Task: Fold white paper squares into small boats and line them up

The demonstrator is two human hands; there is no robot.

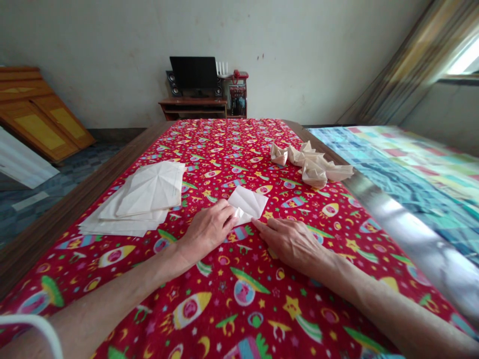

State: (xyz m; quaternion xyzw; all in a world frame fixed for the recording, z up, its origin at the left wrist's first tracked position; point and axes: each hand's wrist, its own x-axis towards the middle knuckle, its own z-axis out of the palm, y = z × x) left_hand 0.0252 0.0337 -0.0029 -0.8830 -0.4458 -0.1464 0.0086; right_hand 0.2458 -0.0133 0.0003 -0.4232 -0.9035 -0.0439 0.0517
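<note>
A partly folded piece of white paper (249,199) lies on the red cloth in front of me, its far part flat and its near edge turned up in a small fold. My left hand (211,227) closes on the paper's near left side, thumb and fingers pinched at the raised fold. At the near right corner, the index fingertip of my right hand (288,239) presses on the paper. The other fingers of that hand are curled in, and its thumb is hidden.
On the left lies a stack of creased white paper sheets (149,194). Several folded paper shapes (314,167) sit at the right edge of the patterned tablecloth (243,294). Beyond the table's far end stands a monitor (193,74); a bed (411,169) is to the right.
</note>
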